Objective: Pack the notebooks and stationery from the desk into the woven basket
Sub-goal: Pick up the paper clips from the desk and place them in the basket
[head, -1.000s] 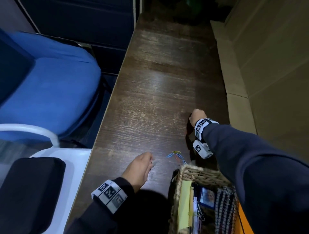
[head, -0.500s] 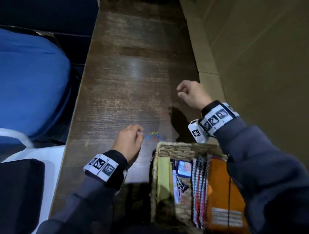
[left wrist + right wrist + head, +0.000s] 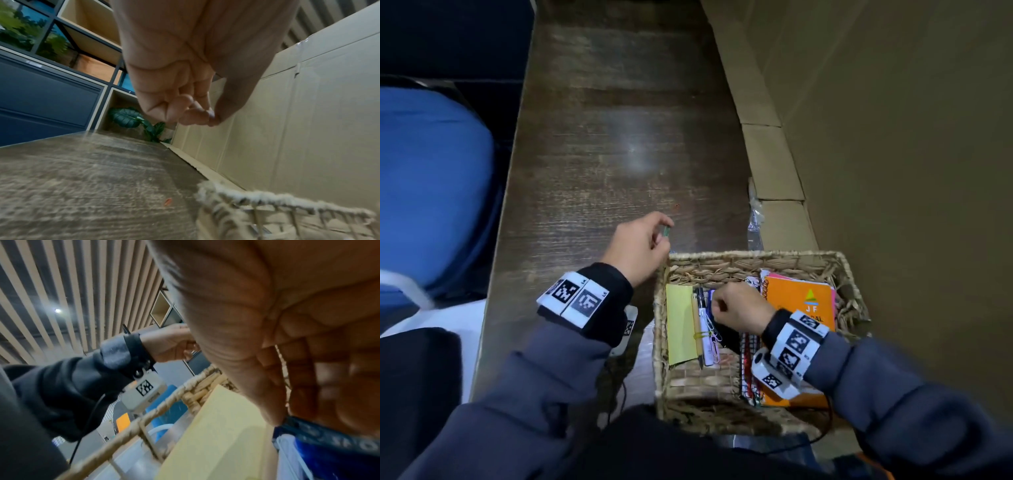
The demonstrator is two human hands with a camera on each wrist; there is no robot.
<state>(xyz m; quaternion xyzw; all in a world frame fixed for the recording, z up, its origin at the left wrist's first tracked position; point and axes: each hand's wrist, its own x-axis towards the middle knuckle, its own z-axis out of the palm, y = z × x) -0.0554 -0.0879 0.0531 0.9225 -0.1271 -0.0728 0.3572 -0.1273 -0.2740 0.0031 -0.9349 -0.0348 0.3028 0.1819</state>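
Note:
The woven basket (image 3: pixel 753 262) stands at the desk's near right and holds a yellow notepad (image 3: pixel 680 325), a pencil, pens (image 3: pixel 703 318), paper clips, spiral notebooks and an orange notebook (image 3: pixel 801 301). My left hand (image 3: pixel 662 228) hovers just off the basket's far left corner and pinches a small green paper clip (image 3: pixel 666 233). In the left wrist view the thumb and fingertips (image 3: pixel 211 116) are pressed together above the basket's rim (image 3: pixel 267 198). My right hand (image 3: pixel 717 303) is inside the basket with curled fingers. Its thumb tip touches a blue item (image 3: pixel 320 434) beside the notepad (image 3: pixel 216 434); nothing shows in its grip.
The dark wooden desk (image 3: pixel 602 154) runs away from me, with a tiny red speck (image 3: pixel 676 205) on it. Cardboard boxes (image 3: pixel 893 171) wall its right side, and a clear wrapper (image 3: pixel 755 219) lies against them. A blue chair (image 3: pixel 431 188) stands to the left.
My left hand reached the loose clips by the basket and has lifted one. My right hand left the desk and came back down into the basket. My head tilted down over the basket.

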